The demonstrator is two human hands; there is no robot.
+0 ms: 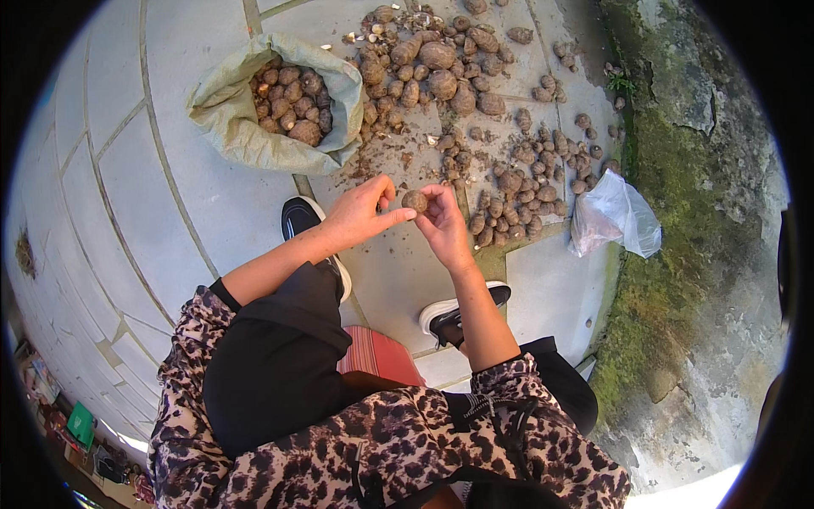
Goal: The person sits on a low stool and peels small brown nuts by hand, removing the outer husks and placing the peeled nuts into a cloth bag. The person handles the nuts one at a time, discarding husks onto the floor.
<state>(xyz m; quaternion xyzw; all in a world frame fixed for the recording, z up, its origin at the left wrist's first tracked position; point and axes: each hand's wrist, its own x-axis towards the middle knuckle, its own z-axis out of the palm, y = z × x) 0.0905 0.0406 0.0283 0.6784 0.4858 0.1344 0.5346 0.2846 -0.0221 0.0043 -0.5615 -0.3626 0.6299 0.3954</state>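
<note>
Between the fingertips of my right hand (443, 224) is a small round taro corm (414, 201), brown and ringed. The thumb of my left hand (362, 213) reaches the corm's near edge, while its other fingers curl down, apart from the thumb. A dark spot shows under those fingers; whether it is a thing or shadow I cannot make out. Beyond my left hand stands a pale green woven sack (219, 105), its mouth open on many taro corms (292, 95). To the right of my right hand lies a heap of small corms (521, 200).
Larger taro corms (439, 56) lie heaped beside the sack, with soil crumbs and pale scraps around them. A clear plastic bag (613, 216) rests by the mossy wall (661, 273). Under me is a red stool (381, 356); my shoes (304, 217) flank the work spot on paving slabs.
</note>
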